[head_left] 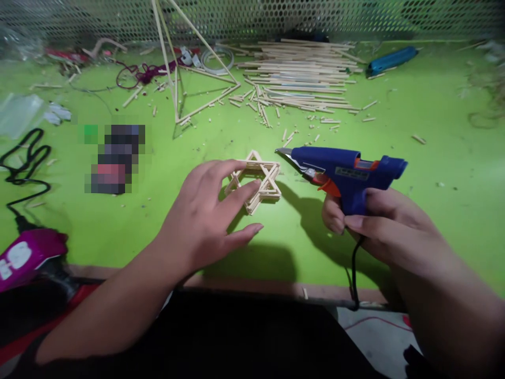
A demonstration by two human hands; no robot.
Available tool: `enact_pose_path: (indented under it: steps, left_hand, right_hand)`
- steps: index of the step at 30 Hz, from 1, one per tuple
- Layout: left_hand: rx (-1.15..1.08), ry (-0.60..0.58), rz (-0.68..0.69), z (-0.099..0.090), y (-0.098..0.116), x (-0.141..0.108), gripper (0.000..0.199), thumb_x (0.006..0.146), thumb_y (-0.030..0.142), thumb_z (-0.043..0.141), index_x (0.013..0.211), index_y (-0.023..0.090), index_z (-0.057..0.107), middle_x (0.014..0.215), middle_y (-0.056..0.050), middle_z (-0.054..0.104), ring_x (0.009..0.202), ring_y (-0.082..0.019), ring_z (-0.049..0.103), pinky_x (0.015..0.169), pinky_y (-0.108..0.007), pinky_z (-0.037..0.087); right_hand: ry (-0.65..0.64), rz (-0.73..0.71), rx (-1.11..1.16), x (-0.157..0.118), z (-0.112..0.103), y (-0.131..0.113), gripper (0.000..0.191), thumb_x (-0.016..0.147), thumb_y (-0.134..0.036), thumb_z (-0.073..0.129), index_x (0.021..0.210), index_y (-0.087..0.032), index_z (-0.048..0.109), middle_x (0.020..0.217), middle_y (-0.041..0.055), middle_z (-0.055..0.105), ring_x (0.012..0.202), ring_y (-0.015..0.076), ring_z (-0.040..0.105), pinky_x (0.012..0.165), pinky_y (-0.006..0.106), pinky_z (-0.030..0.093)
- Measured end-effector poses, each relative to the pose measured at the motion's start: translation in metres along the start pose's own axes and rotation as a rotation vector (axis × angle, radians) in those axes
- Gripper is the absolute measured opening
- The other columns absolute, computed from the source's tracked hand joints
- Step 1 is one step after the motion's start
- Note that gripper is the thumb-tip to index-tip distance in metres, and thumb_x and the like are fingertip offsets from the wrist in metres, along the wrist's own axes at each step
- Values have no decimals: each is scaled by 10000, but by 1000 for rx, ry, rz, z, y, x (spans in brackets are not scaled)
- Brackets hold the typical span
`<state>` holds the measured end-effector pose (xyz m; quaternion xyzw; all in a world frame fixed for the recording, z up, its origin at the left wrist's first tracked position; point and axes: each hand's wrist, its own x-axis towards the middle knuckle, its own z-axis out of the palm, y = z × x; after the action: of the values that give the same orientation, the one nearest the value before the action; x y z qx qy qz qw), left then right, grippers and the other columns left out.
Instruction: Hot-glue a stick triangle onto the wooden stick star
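Rests the left hand [203, 210] on a small six-pointed stick star [272, 195] lying on the green table [445, 158], with fingers spread wide and thumb apart from it. Grips a blue glue gun [331, 160] in the right hand [389, 217], with fingers closed round the handle and nozzle pointing left, just beside the star. Faces short stick pieces [289, 140] near the nozzle, then a heap of long sticks [303, 73] and a blue tube-like thing [392, 60] at the back. Has a tall angular stick frame [209, 103] behind to the left, beside purple thread [148, 73], plus a pixelated dark thing [120, 150], a looped black cord [28, 197] and a magenta object [35, 252] farther left.
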<state>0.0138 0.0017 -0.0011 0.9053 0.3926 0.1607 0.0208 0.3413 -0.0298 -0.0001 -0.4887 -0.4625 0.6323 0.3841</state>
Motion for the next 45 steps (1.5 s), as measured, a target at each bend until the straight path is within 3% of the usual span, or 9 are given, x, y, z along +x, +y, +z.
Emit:
enact_pose_path:
  steps: [4, 7, 11, 18, 29, 34, 38, 41, 45]
  left_hand:
    - [-32, -30, -65, 5, 1, 3, 831, 901, 692, 821, 1590, 291, 584, 1770, -169, 384, 1645, -493, 364, 1372, -758, 221]
    - [-64, -59, -69, 7, 2, 5, 906, 861, 723, 846, 1624, 332, 553, 1807, -135, 334, 1664, -512, 322, 1377, -778, 165]
    - [-63, -89, -60, 8, 2, 6, 910, 878, 713, 839, 1647, 339, 527, 1823, -140, 307, 1672, -509, 310, 1379, -773, 149]
    - [-14, -96, -43, 8, 2, 6, 900, 923, 718, 789, 1667, 314, 483, 1831, -164, 261, 1668, -520, 314, 1367, -782, 181]
    - [29, -103, -23, 7, 4, 6, 864, 943, 648, 798, 1658, 294, 466, 1811, -174, 306, 1665, -496, 329, 1378, -753, 180]
    - [25, -118, -45, 8, 5, 5, 876, 935, 635, 813, 1668, 322, 452, 1824, -160, 310, 1669, -492, 330, 1377, -757, 162]
    - [11, -112, -62, 4, 6, 5, 971, 918, 668, 815, 1697, 273, 392, 1804, -197, 341, 1671, -481, 338, 1395, -738, 147]
    - [-16, -86, -126, -2, 5, 4, 927, 938, 631, 795, 1687, 237, 416, 1763, -202, 409, 1646, -465, 386, 1391, -719, 227]
    - [-44, -7, -272, -6, 2, 1, 645, 954, 551, 767, 1522, 284, 618, 1625, -133, 574, 1526, -419, 546, 1303, -629, 450]
  right_hand:
    - [1, -10, 99, 2, 6, -8, 159, 853, -307, 858, 978, -272, 766, 851, 41, 682, 742, 208, 611, 662, 363, 528]
    - [13, 10, 134, 1, 8, -12, 160, 845, -305, 859, 973, -272, 769, 845, 40, 675, 750, 207, 610, 679, 368, 533]
    - [0, 16, 173, -1, 5, -13, 158, 876, -322, 867, 994, -267, 778, 899, 44, 696, 788, 198, 621, 696, 345, 538]
    - [-111, 29, 88, -7, -4, -10, 243, 988, -425, 832, 1202, -320, 786, 1007, 29, 688, 866, 176, 617, 757, 294, 525]
    - [-161, 15, -17, -8, -1, -17, 122, 1073, -418, 735, 1133, -314, 753, 986, 13, 663, 888, 160, 609, 779, 271, 511]
    - [-140, 0, -16, -7, -1, -16, 169, 1048, -441, 766, 1114, -285, 770, 970, 22, 687, 860, 163, 631, 746, 285, 522]
    - [18, 20, 46, -8, -4, -6, 321, 919, -488, 899, 1125, -269, 787, 845, 3, 691, 716, 165, 610, 633, 307, 480]
    - [107, 34, -63, -6, -6, 2, 334, 982, -550, 823, 1123, -249, 801, 645, -30, 598, 581, 161, 533, 554, 320, 395]
    - [94, 70, -69, 1, -1, 4, 392, 1052, -613, 712, 1079, -231, 793, 543, -49, 525, 494, 144, 453, 512, 322, 345]
